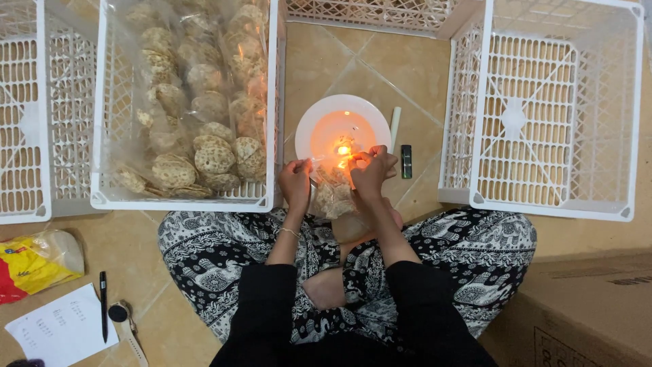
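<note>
Hands hemmed between white plastic lattice crates, over a round white plate with a lit candle flame.

The left hand [296, 179] and right hand [371, 170] each pinch the top edge of a small clear plastic bag of round crackers [333, 194], held just beside the flame [343, 150] on the plate [305, 126]; crates [272, 102] flank a narrow strip of tan tile floor [380, 64].

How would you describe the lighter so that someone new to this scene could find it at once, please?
Start at the round white plate with the small flame on the tiled floor. Just to its right lie a white candle stick and, nearer the empty white crate, the lighter. It is the short, dark, greenish one; the candle is long and white.
</note>
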